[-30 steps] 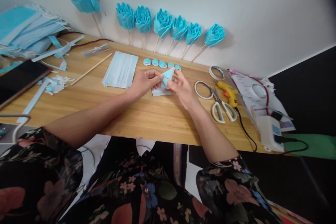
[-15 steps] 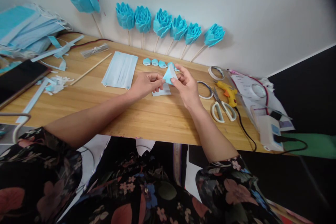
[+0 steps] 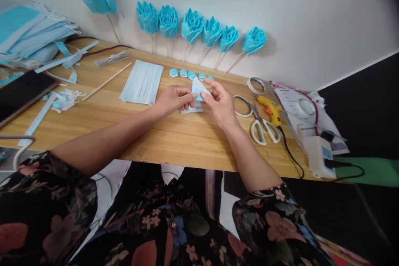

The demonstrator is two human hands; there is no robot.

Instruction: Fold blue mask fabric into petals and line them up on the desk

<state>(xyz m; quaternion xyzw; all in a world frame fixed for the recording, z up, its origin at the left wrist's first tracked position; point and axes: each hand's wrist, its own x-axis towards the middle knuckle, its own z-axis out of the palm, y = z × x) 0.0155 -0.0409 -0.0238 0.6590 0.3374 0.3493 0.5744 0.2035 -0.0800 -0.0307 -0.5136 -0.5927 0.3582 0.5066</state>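
Observation:
Between both hands is a small folded blue and white piece of mask fabric. My left hand pinches its lower left corner. My right hand grips its right side between thumb and fingers. Below the hands a pale flat piece lies on the table, partly covered by my fingers. Behind them several small folded blue pieces form a row, some partly hidden by the held piece. A whole pleated mask lies left of my left hand.
Several blue fabric flowers on sticks lean on the wall. Scissors, a yellow glue gun and tape rolls lie right. Left are a mask pile, scraps, a stick and a phone.
The held piece has changed shape: its pointed tip now leans left and its pale flap slopes down to the right. Both hands stay in nearly the same place.

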